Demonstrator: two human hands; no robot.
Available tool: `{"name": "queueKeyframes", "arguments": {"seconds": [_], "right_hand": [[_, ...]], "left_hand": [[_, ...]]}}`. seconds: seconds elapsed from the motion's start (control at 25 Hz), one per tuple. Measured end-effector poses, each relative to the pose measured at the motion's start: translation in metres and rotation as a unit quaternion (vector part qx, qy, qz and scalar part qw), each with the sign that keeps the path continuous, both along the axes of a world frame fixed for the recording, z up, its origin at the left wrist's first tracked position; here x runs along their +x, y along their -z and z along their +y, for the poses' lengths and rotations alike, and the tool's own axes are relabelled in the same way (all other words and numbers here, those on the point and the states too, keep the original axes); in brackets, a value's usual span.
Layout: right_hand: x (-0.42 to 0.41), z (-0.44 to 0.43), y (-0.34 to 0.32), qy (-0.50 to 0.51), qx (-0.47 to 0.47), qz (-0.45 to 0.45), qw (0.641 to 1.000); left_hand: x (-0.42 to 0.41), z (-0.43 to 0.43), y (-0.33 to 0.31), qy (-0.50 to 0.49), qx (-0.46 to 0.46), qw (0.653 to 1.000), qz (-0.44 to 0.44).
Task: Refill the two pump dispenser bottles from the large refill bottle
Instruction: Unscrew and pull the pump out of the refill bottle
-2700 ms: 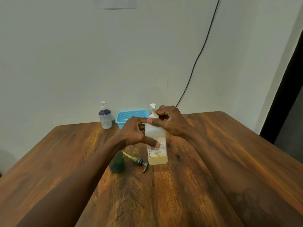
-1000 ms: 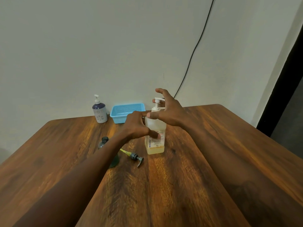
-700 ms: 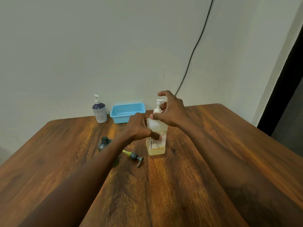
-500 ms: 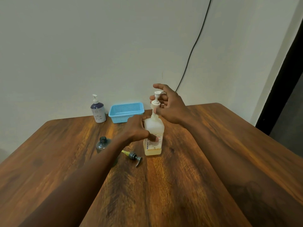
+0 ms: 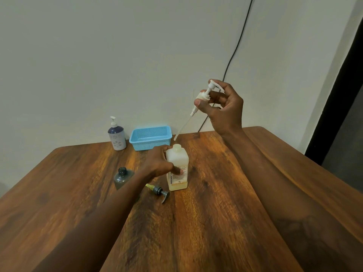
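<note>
The large translucent refill bottle [image 5: 178,169] stands upright mid-table, its neck uncapped, a little yellowish liquid at its base. My left hand [image 5: 159,163] grips its body from the left. My right hand [image 5: 223,104] holds the white pump head [image 5: 206,94] up in the air to the right; its dip tube slants down toward the bottle and its tip hangs just above the neck. A dark grey bottle [image 5: 122,176] stands uncapped left of my forearm, partly hidden by it. Its grey pump [image 5: 160,191] lies on the table. A blue-and-white pump dispenser [image 5: 116,135] stands at the back.
A light blue mesh basket [image 5: 150,138] sits at the back edge next to the blue-and-white dispenser. The wooden table [image 5: 206,222] meets a pale wall. A black cable [image 5: 234,52] runs down the wall behind my right hand. A dark doorway lies at the far right.
My right hand unscrewed the white pump and lifted it up and to the right, drawing the dip tube out of the refill bottle. My left hand kept its hold on the bottle.
</note>
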State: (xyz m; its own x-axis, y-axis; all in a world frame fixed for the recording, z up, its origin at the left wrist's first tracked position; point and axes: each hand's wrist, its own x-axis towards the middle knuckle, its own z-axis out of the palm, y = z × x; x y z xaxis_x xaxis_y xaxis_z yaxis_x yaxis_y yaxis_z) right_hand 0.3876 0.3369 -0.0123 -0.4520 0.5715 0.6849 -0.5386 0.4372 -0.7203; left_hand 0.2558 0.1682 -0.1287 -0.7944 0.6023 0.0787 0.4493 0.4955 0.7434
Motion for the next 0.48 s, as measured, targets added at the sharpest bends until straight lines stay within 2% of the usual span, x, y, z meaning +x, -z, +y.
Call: {"name": "queueKeyframes", "arguments": {"seconds": [0.08,0.16,0.24,0.36,0.48], "right_hand": [[0.0,0.001,0.001,0.008,-0.021,0.021,1.0],[0.001,0.003,0.007,0.01,-0.029,0.004,1.0],[0.0,0.007,0.023,0.031,-0.022,-0.075,0.996],[-0.003,0.012,0.061,0.087,-0.004,-0.223,0.971],[-0.005,0.014,0.102,0.108,-0.02,-0.302,0.947]], "left_hand": [[-0.001,0.0,0.002,-0.004,0.003,1.0,-0.002],[-0.002,0.001,0.003,-0.005,0.004,1.0,0.002],[-0.001,0.0,0.005,-0.005,0.006,1.0,0.011],[0.003,0.0,0.01,-0.004,0.015,1.0,0.019],[0.005,0.004,0.014,0.005,0.017,1.0,0.022]]}}
